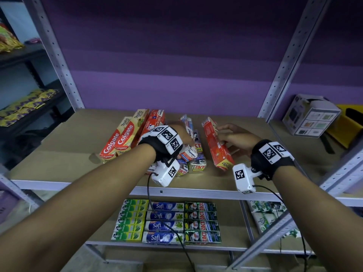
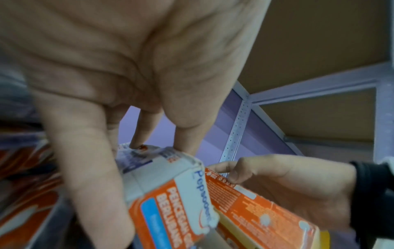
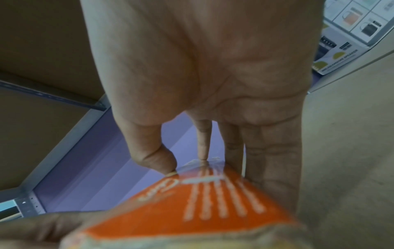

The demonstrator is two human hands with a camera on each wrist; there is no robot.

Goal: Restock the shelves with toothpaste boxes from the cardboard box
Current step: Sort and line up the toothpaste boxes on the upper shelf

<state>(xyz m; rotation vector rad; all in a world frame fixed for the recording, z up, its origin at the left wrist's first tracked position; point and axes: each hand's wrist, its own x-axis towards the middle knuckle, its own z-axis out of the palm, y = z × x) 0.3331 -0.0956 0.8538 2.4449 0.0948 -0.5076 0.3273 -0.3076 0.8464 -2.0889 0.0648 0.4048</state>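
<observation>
Cardboard cartons of this kind are judged light, stiff and crushable at the corners, so the long faces are best held. Nearest, an orange toothpaste box (image 1: pixel 217 143) is pinched on edge by the right hand (image 1: pixel 234 138) — thumb one side, fingers the other — just above the upper shelf (image 1: pixel 59 154). Beside it, a Pepsodent box (image 1: pixel 188 153) is gripped from above by the left hand (image 1: pixel 177 135), over ZACT packs (image 1: pixel 197 165). Farther left, Colgate boxes (image 1: pixel 117 142) lie flat. On the lower shelf (image 1: pixel 98 237), green, Safi and ZACT rows are stacked neatly. No supply carton is seen.
</observation>
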